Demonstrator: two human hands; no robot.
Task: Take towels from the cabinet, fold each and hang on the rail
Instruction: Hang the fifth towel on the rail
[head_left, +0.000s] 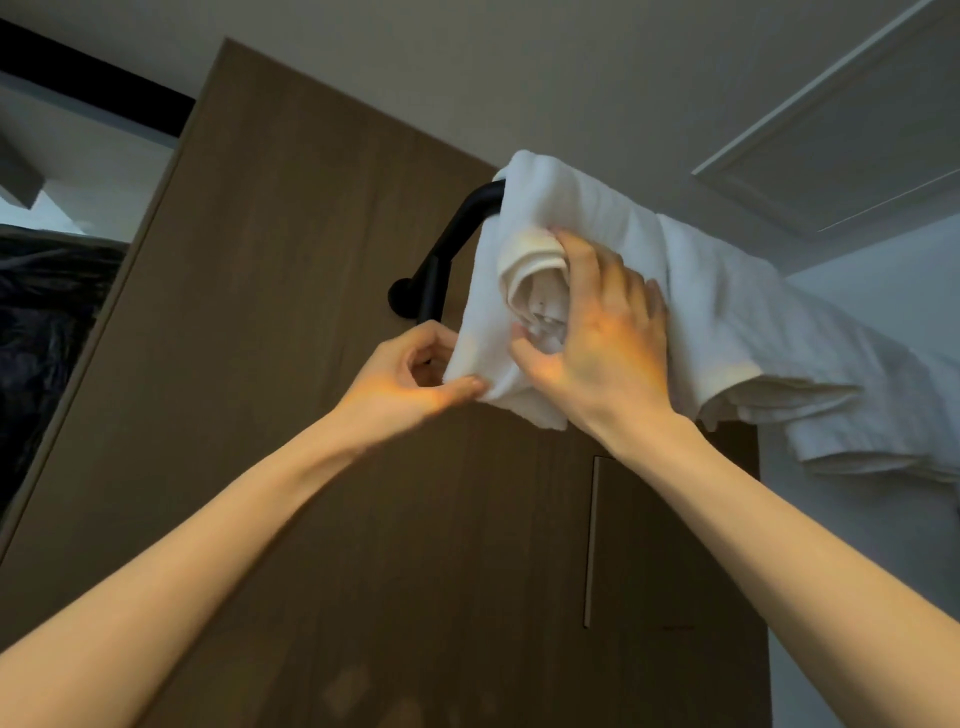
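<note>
Head view, upward, close to rail (470, 218)

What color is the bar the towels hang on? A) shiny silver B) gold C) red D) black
D, the bent end of the bar sticking out left of the white towel is plainly black, fixed to the brown wooden panel.

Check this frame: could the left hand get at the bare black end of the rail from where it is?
Probably yes. The left hand pinches the lower corner of the white towel just below the rail's exposed black bend, with nothing between them. It would have to release the towel first.
</note>
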